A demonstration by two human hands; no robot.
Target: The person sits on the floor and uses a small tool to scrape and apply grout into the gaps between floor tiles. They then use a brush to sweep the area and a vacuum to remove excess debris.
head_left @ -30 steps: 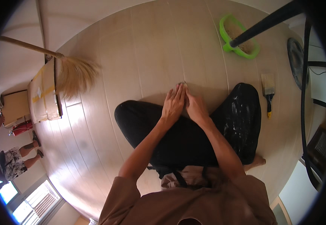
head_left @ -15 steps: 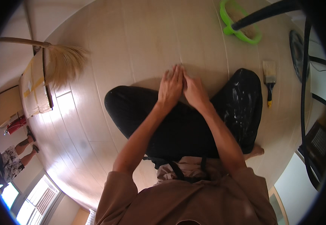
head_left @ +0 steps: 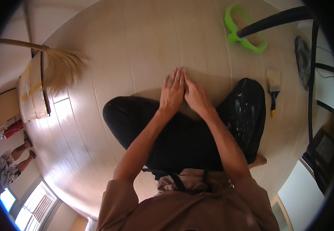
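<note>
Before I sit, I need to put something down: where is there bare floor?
The widest bare floor lies beyond the left hand and right hand, between the straw broom and green-rimmed tool. Another patch separates the left knee from the cardboard box. It's crowded past the right knee: paintbrush, then dark oval object.

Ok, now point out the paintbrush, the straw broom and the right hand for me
Paintbrush (head_left: 274, 87): head view, on the band between bristles and handle.
Straw broom (head_left: 64, 70): head view, on the middle of its fanned bristles.
Right hand (head_left: 196, 96): head view, on the back of the hand.
</note>
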